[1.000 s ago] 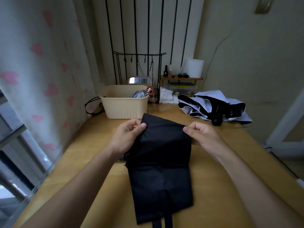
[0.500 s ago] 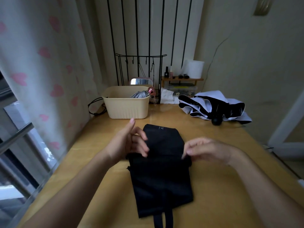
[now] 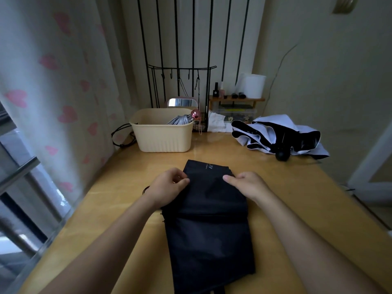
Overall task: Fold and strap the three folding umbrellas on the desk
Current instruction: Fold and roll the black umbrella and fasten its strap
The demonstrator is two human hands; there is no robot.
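A black folding umbrella (image 3: 209, 225) lies flat along the middle of the wooden desk (image 3: 297, 198), its canopy in layered panels and a strap end at the near edge. My left hand (image 3: 167, 187) pinches the canopy's left edge near the far end. My right hand (image 3: 246, 185) pinches the right edge opposite. A second umbrella (image 3: 277, 134), white outside and black inside, lies loose and unfolded at the back right with its round black handle towards me. A third umbrella (image 3: 182, 119), silver with a pink handle, rests in the beige basket (image 3: 161, 136).
A black wire rack (image 3: 182, 85) and a small mirror (image 3: 181, 102) stand behind the basket. A wooden shelf (image 3: 236, 99) with bottles and a paper roll sits at the back. A heart-patterned curtain (image 3: 63, 92) hangs at the left; a black cable (image 3: 121, 136) lies beside the basket.
The canopy flap I held up has been laid down flat. Both hands lowered onto the umbrella and now pinch its edges near the far end.
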